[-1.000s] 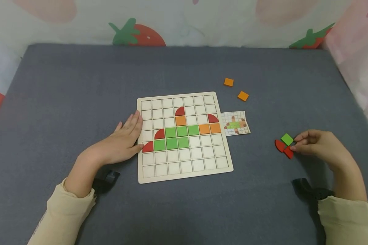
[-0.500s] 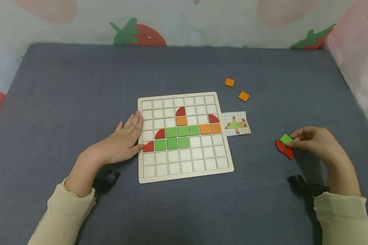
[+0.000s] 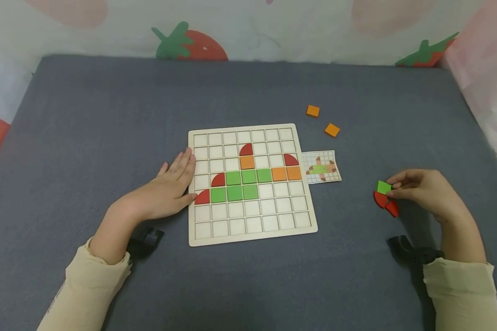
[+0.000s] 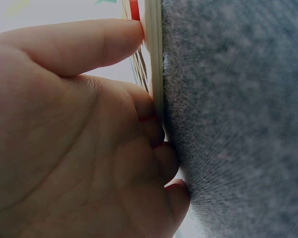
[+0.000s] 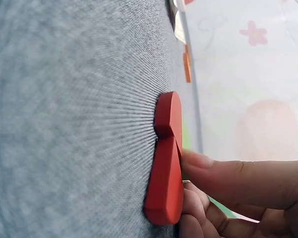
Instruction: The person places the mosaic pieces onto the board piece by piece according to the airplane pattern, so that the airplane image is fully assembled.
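The left hand point(image 3: 159, 192) lies along the left edge of a wooden grid board point(image 3: 252, 237). Its fingers are straight, and in the left wrist view the thumb and fingertips touch the board's side. Set into the grid are several green square tiles point(image 3: 248, 176), orange squares point(image 3: 246, 162) and red quarter-round tiles point(image 3: 246, 150). Off to the right, the right hand point(image 3: 424, 191) pinches a green square tile point(image 3: 383, 187) between thumb and fingers. Two loose red quarter-round tiles point(image 5: 164, 183) lie on the cloth just beside that tile.
A small printed pattern card point(image 3: 322, 167) sticks out from the board's right edge. Beyond it lie two loose orange square tiles point(image 3: 332, 130). A dark grey cloth point(image 3: 107, 101) covers the table, and a strawberry-print curtain point(image 3: 298, 32) hangs behind the far edge.
The right hand has shifted slightly left and taken hold of the green square tile, which has turned a little. The left hand keeps its place on the board's edge.
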`<action>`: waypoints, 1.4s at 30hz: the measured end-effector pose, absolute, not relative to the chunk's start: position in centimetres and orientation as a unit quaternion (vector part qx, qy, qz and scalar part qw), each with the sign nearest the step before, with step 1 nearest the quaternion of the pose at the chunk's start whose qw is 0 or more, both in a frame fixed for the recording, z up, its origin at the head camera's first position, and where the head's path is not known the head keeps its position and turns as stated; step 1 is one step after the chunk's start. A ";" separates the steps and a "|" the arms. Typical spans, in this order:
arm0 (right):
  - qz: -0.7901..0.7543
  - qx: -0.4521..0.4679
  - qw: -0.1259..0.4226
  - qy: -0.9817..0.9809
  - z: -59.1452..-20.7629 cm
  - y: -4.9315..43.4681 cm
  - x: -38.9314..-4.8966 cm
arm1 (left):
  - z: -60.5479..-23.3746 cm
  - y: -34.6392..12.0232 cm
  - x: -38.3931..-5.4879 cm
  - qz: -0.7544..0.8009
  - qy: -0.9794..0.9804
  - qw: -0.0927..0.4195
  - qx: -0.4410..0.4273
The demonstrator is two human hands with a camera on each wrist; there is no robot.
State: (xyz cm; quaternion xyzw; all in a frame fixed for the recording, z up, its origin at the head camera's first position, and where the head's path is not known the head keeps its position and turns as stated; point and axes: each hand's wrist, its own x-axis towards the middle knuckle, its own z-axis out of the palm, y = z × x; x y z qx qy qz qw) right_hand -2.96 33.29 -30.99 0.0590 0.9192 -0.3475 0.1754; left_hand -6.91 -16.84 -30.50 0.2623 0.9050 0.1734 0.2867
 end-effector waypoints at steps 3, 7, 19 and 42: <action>-0.342 0.059 0.176 0.921 -31.0 33.2 -3.1 | -30.5 -16.8 -7.0 0.172 0.905 0.286 0.262; -0.340 0.055 0.163 0.925 -30.9 32.9 -3.2 | -30.4 -16.9 -7.0 0.168 0.907 0.287 0.260; -0.366 0.022 0.114 0.923 -30.0 29.1 -4.2 | -30.7 -16.7 -6.6 0.179 0.901 0.294 0.264; -0.442 -0.122 0.216 0.862 -29.4 15.8 -8.0 | -30.4 -16.7 -6.8 0.175 0.906 0.286 0.260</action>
